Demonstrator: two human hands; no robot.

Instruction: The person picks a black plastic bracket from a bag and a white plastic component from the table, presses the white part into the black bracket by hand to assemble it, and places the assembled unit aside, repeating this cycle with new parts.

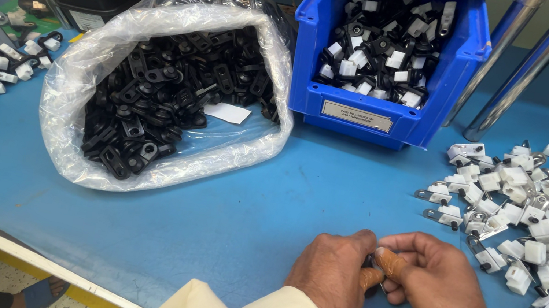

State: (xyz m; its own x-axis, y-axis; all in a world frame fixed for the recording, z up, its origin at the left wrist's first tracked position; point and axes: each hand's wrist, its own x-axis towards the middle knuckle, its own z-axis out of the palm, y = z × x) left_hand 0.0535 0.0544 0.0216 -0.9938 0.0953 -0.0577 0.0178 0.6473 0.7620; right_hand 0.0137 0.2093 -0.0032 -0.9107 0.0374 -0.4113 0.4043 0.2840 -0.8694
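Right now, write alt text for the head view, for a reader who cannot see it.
The left hand and right hand meet over a blue table, pinching a small part mostly hidden between the fingers. Behind lie a clear bag of black plastic parts, a blue bin of black-and-white parts and, at right, a pile of white-and-metal parts.

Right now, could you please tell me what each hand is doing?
Left hand: closed, pinching a small part mostly hidden by the fingers.
Right hand: closed, gripping the same small part.
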